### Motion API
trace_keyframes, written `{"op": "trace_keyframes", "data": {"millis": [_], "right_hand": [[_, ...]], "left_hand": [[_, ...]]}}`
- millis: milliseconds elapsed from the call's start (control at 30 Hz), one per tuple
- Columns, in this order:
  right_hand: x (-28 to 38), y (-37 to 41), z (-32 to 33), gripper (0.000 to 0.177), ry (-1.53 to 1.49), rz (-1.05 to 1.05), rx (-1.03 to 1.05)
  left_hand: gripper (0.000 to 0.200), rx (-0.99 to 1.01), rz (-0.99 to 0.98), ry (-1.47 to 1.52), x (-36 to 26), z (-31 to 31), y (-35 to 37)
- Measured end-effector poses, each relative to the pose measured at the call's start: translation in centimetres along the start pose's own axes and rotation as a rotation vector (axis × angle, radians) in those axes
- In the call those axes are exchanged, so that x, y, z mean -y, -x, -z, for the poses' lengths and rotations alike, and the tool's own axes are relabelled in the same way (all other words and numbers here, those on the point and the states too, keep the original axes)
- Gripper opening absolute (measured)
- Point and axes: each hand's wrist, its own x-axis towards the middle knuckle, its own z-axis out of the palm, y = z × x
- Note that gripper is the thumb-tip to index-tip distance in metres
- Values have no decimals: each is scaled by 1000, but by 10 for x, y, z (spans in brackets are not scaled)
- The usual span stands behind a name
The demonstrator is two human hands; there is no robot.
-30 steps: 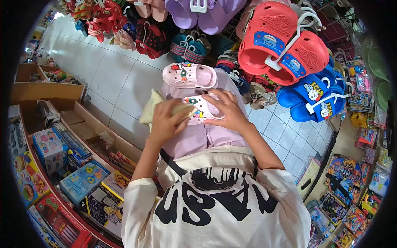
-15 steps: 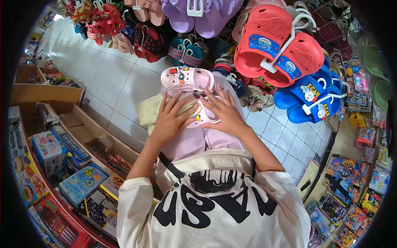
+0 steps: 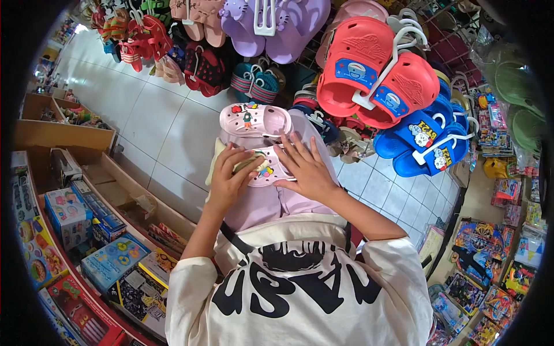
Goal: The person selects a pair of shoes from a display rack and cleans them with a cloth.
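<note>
Two pink clogs with coloured charms lie on the person's lap. The farther clog (image 3: 248,120) points left and no hand covers it. On the nearer clog (image 3: 266,167), my right hand (image 3: 304,168) rests at the heel end with its fingers spread. My left hand (image 3: 232,174) is at the toe end, its fingers bent over a pale yellow cloth (image 3: 217,158) that lies against the clog. The cloth hangs partly under that hand.
Red clogs (image 3: 355,57) and blue slippers (image 3: 424,141) hang ahead on the right, purple slippers (image 3: 300,29) straight ahead. Boxed toys (image 3: 115,256) fill a shelf on the left. Packaged toys (image 3: 485,239) line the right side.
My left hand has drawn its fingers together over the cloth, bunching it on the nearer clog. Both clogs appear slightly lower and further left in the view.
</note>
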Motion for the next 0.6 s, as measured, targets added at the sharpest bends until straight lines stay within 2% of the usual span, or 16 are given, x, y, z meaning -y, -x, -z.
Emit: {"op": "trace_keyframes", "data": {"millis": [100, 200, 333, 467, 567, 600], "right_hand": [[1, -2, 0, 80, -4, 21, 14], [-2, -2, -2, 79, -63, 41, -4], [-2, -3, 0, 79, -114, 60, -17], [-1, -4, -1, 79, -160, 61, -43], [0, -3, 0, 79, -177, 59, -39], [0, -2, 0, 79, -172, 56, -41]], "left_hand": [[39, 73, -25, -91, -11, -4, -6], [39, 125, -44, -55, -5, -5, -6], [30, 199, -72, -46, 14, 10, -1], [30, 119, 81, 45, 27, 4, 11], [32, -116, 193, 100, 8, 6, -6], [32, -34, 93, 74, 3, 6, -12]]}}
